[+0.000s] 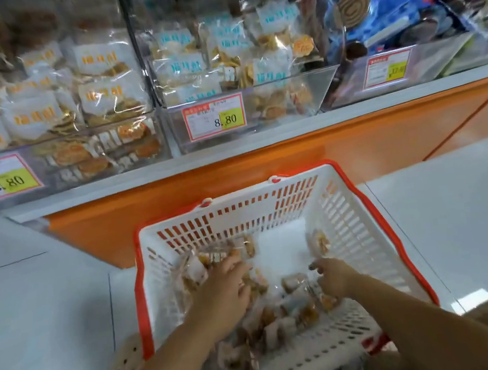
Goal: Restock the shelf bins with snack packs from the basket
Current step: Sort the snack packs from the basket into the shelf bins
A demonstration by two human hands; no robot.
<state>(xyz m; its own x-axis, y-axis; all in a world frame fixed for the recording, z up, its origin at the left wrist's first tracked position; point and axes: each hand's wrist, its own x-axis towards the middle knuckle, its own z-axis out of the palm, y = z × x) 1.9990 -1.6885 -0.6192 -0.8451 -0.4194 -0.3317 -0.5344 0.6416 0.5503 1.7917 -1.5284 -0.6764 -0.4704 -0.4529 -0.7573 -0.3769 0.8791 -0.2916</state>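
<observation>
Currently: white, red-rimmed basket (240, 216) below shelf bins (273, 110); snack packs (298, 312) inside basket. Left hand (227, 288) grasps packs; right hand (332, 277) among packs, grip unclear.

Light: bright, even; white glare on the floor (471, 300) right of the basket (360, 216)
Reflections: streaks on clear bins (288, 108) above the basket
Blur: snack packs (283, 312) in the basket smeared
</observation>
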